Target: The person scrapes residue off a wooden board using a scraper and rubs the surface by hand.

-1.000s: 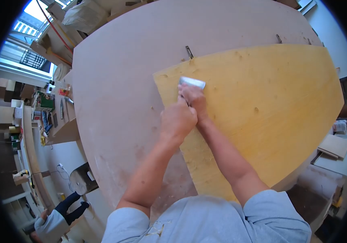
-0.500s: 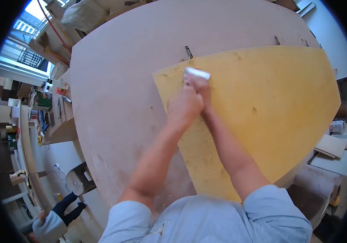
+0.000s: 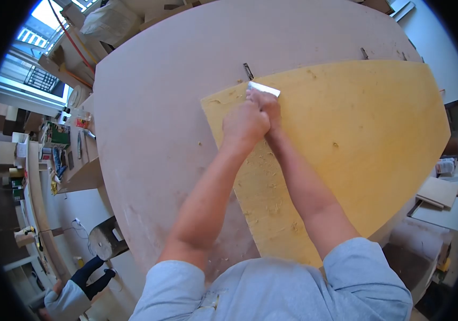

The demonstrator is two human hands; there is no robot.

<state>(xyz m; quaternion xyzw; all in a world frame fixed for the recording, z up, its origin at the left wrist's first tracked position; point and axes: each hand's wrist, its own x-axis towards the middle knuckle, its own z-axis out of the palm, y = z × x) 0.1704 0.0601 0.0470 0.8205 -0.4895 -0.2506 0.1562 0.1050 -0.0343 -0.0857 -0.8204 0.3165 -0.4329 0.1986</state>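
Now, L hand (image 3: 245, 125) & R hand (image 3: 270, 108) grip the scraper (image 3: 265, 89), fingers curled tight, nr the yellow sheet's (image 3: 368, 139) far edge, by a metal clip (image 3: 247, 71). Looks like scraping; another stroke prob. calls for a firm, even push.

- No readable text, brands, numbers or signs.
- Green box (image 3: 58, 135), side bench: markings too small to read.
- Clear container (image 3: 83, 119), same bench: red label, illegible.
- White container (image 3: 446, 167), far right: print blurred.
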